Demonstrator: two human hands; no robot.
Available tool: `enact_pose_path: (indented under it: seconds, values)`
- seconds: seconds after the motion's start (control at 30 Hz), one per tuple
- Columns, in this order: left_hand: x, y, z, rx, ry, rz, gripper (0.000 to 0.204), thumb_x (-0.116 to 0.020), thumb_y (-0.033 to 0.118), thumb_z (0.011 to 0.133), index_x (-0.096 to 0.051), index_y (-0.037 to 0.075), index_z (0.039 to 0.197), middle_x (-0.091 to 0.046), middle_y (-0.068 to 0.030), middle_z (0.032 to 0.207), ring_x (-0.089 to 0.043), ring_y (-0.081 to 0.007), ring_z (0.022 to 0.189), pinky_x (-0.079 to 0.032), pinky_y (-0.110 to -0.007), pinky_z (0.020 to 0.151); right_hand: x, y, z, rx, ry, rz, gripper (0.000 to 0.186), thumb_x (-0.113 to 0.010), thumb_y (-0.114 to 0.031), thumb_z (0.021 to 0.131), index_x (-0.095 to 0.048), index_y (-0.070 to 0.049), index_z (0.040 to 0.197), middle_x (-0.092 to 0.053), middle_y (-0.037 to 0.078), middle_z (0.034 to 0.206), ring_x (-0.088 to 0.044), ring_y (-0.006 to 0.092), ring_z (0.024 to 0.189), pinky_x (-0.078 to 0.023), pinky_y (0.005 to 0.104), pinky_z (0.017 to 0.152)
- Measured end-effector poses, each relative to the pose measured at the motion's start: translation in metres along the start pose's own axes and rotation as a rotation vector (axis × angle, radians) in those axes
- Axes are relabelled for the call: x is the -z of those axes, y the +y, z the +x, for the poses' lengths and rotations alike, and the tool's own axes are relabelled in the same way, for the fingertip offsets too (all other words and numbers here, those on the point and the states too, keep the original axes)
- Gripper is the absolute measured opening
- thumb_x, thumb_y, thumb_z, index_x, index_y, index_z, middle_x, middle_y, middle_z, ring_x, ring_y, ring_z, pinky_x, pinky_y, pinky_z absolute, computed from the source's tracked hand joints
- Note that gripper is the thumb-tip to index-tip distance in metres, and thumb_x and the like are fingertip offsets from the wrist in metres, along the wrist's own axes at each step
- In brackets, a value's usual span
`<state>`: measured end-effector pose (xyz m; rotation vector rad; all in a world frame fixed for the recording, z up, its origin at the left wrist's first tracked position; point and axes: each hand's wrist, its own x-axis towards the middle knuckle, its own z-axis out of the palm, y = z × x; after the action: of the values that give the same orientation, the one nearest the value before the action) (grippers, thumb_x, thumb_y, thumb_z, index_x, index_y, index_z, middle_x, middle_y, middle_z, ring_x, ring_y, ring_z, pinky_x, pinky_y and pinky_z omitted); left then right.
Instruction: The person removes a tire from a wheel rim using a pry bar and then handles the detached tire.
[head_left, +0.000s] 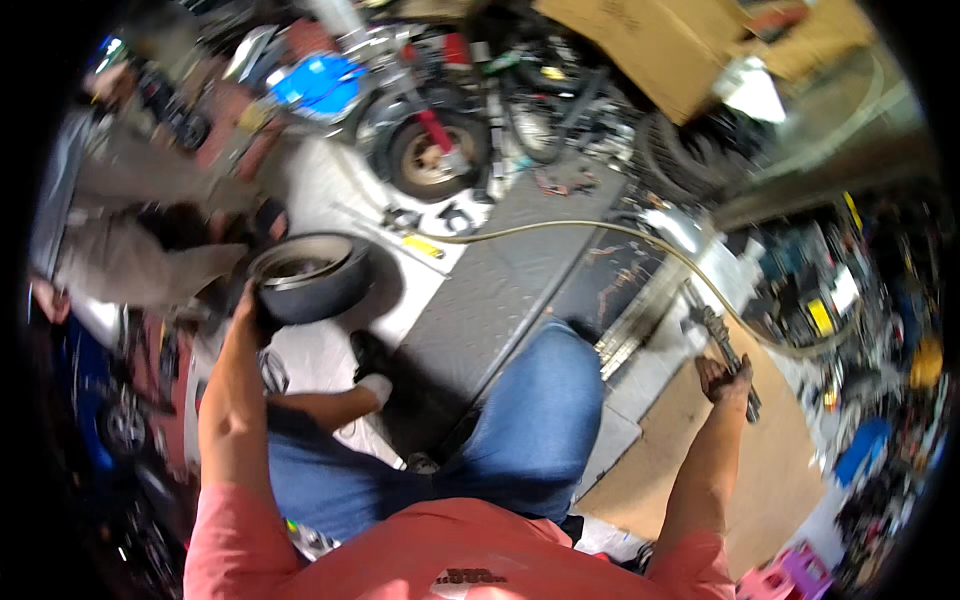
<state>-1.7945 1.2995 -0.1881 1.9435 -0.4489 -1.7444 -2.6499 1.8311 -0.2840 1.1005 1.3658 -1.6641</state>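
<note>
My left hand [247,306] is at the near left edge of a small black tyre [318,295] mounted on a pale rim. It grips the tyre's side, with the fingers partly hidden behind the rubber. Tilted, the tyre shows its open side upward. Out to the right, my right hand [724,379] is wrapped round a long dark metal tool [729,347]. Jaw-like parts show at the tool's far end, but blur hides its exact kind. Beneath that hand lies a flat sheet of brown cardboard [770,450].
Another person in grey trousers [130,255] is close on the left. A dark ramp-like plate [490,290] crosses the middle, with a yellowish hose [560,224] over it. A wheel [437,160] stands beyond. Piled parts [800,290] and a pink stool [790,578] are at right.
</note>
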Motion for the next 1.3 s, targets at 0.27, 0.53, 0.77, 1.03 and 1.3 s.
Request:
enact_pose_path:
  seconds: [0.27,0.53,0.77,1.03,1.3]
  values:
    - [-0.021,-0.017,0.019,-0.023,0.222,0.075,0.089,-0.054,0.076,0.089,-0.056,0.004,0.142,-0.061,-0.016,0.141,-0.062,-0.0312,0.122,-0.047,-0.046,0.106,0.001,-0.062,0.137,0.222,0.005,0.448,0.048,-0.062,-0.039,0.093,-0.062,-0.001,0.122,-0.072,0.014,0.111,-0.069,0.0324,0.095,-0.056,0.0416,0.075]
    - [-0.031,0.017,0.0,-0.179,0.526,0.706,0.104,-0.056,0.079,0.085,-0.055,-0.008,0.142,-0.053,-0.0301,0.148,-0.054,-0.0428,0.135,-0.042,-0.051,0.11,0.021,-0.125,0.074,0.657,0.202,-0.02,0.047,-0.067,-0.028,0.093,-0.06,0.002,0.129,-0.071,0.014,0.117,-0.068,0.0293,0.102,-0.055,0.0393,0.086]
    - [0.025,0.061,0.05,-0.252,0.501,1.108,0.093,-0.062,0.075,0.085,-0.062,-0.003,0.137,-0.062,-0.0279,0.137,-0.062,-0.0359,0.128,-0.049,-0.043,0.106,-0.005,-0.084,0.073,0.64,0.254,-0.18,0.043,-0.068,-0.025,0.095,-0.062,0.002,0.128,-0.072,0.013,0.116,-0.068,0.0263,0.1,-0.055,0.0386,0.085]
    - [-0.059,0.081,0.028,-0.302,0.745,0.723,0.108,-0.079,0.062,0.073,-0.046,-0.017,0.14,-0.062,-0.0322,0.134,-0.061,-0.0431,0.126,-0.047,-0.043,0.109,-0.055,-0.057,0.019,0.665,0.23,-0.43,0.039,-0.07,-0.021,0.096,-0.065,0.002,0.128,-0.072,0.011,0.116,-0.068,0.0228,0.098,-0.054,0.0379,0.084]
    - [-0.101,0.112,-0.027,-0.457,0.744,0.777,0.084,-0.083,0.045,0.068,-0.053,-0.01,0.124,-0.063,-0.0308,0.124,-0.063,-0.0455,0.116,-0.051,-0.047,0.101,-0.381,0.123,-0.241,1.045,-0.597,-1.648,0.046,-0.071,-0.013,0.097,-0.059,0.003,0.139,-0.071,0.01,0.121,-0.064,0.0168,0.108,-0.052,0.0334,0.097]
